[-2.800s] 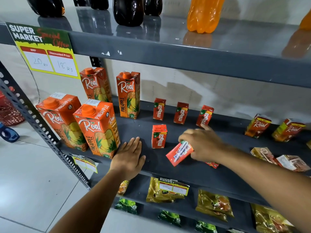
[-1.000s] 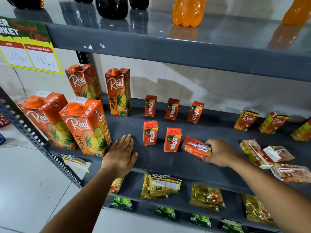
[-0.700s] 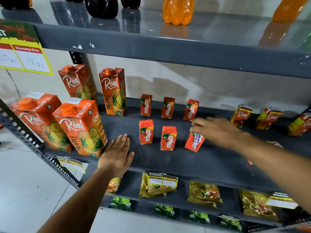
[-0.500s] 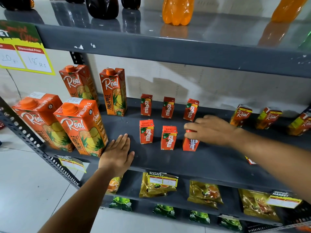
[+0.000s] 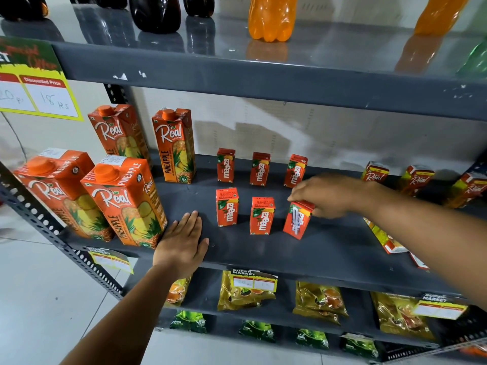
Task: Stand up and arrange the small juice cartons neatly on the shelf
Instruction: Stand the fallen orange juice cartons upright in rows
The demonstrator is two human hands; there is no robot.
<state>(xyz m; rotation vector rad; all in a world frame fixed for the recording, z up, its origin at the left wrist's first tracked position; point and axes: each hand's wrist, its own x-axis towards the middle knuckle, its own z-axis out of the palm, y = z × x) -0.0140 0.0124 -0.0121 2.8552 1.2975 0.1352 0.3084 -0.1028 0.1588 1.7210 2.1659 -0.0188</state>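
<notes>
Small red Maaza cartons stand in two rows on the dark grey shelf point(image 5: 329, 254). Three are at the back point(image 5: 259, 168); two more stand in front point(image 5: 227, 206), point(image 5: 262, 216). My right hand point(image 5: 326, 194) grips the top of a third front-row carton point(image 5: 297, 221), which is nearly upright with its straw side facing me. My left hand point(image 5: 181, 241) lies flat on the shelf's front edge, fingers apart, holding nothing. Small Real cartons point(image 5: 374, 173) stand at the back right. Two fallen cartons point(image 5: 387, 239) lie partly hidden under my right forearm.
Large Real pineapple cartons point(image 5: 123, 201) fill the shelf's left end beside my left hand. Dark and orange bottles point(image 5: 271, 17) stand on the shelf above. Gold packets point(image 5: 245, 291) and green packets lie on the lower shelves. A price sign point(image 5: 37, 83) hangs at upper left.
My right hand picked a fallen carton from the right, carried it left and stood it in the front row beside the second carton. My left hand stayed put.
</notes>
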